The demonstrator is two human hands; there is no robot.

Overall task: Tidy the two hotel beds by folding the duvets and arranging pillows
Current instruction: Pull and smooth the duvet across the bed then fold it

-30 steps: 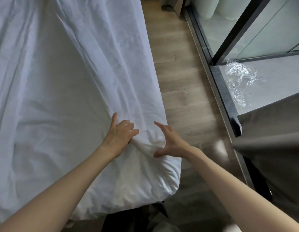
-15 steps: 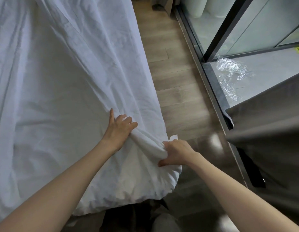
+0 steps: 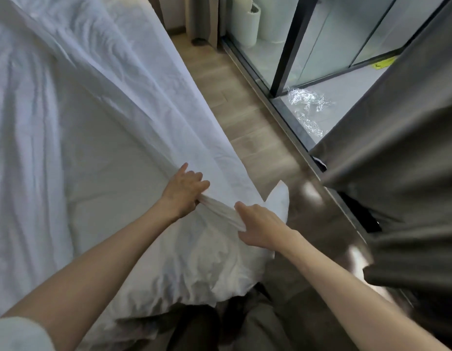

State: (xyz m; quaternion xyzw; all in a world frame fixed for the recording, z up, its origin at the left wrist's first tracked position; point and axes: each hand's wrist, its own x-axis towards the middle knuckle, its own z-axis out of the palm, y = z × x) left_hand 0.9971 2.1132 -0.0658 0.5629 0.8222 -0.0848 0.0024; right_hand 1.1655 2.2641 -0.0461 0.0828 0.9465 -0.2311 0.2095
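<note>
A white sleeve [image 3: 17, 334] caps the left upper arm; forearms [image 3: 98, 264], left hand [image 3: 184, 191] and right hand [image 3: 260, 228] are bare.

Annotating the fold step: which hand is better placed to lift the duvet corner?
Probably the right hand: it grips the bunched duvet right beside its free corner, which pokes out toward the floor. The left hand grips the same bunch further in.
</note>
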